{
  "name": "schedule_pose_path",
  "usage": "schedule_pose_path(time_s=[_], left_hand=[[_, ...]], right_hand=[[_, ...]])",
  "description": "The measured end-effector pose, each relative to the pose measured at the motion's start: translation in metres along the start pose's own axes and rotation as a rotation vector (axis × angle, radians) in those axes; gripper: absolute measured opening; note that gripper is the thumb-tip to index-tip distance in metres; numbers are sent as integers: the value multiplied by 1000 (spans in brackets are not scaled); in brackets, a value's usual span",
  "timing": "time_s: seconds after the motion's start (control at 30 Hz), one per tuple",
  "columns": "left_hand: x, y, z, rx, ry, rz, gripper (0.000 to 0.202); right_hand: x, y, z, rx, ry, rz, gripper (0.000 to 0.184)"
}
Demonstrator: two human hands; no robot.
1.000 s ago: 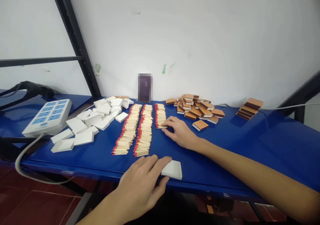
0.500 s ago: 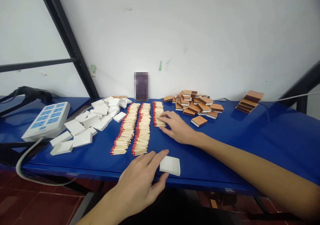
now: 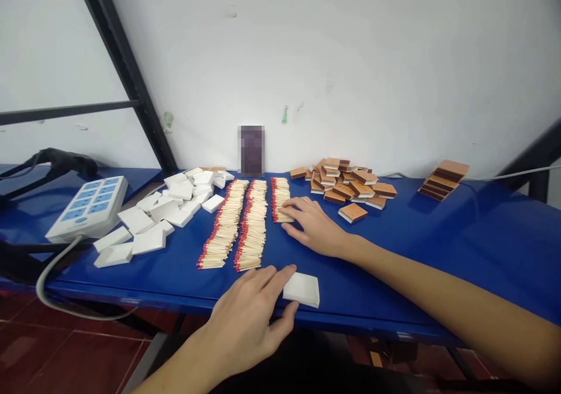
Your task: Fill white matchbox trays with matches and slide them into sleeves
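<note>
My left hand [image 3: 252, 318] lies at the near edge of the blue table [image 3: 438, 248], its fingers and thumb closed round the left side of a white inner matchbox tray [image 3: 302, 289]. My right hand [image 3: 313, 224] reaches forward, its fingers spread over the near end of the rightmost, short row of red-tipped matches [image 3: 279, 198]. Two longer rows of matches [image 3: 239, 224] lie to the left of it.
Several white trays [image 3: 162, 210] are heaped at the left, brown matchbox sleeves [image 3: 346, 186] at the back middle, a small stack of sleeves [image 3: 442, 179] at the right. A white and blue power strip [image 3: 90, 206] with a grey cable sits far left. Black frame bars rise behind.
The left hand and white tray shifted slightly on the table edge. The right hand drew a little nearer along the short match row. The view moved slightly.
</note>
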State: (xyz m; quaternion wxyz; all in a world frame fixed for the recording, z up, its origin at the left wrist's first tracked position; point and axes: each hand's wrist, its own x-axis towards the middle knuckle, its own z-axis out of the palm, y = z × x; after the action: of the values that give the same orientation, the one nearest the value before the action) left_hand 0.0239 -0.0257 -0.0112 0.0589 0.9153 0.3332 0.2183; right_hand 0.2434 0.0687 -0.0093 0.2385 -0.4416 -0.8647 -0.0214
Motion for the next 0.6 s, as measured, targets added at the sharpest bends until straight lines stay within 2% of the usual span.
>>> schedule_pose_path(time_s=[0.2,0.6], left_hand=[[-1,0,0,-16,-14,-25,44],[-3,-2,-5,-167,-82,-55,38]], right_hand=[[-2,-1,0,-1,6,-1,32],[-3,-3,-2,45,-8,-54,24]])
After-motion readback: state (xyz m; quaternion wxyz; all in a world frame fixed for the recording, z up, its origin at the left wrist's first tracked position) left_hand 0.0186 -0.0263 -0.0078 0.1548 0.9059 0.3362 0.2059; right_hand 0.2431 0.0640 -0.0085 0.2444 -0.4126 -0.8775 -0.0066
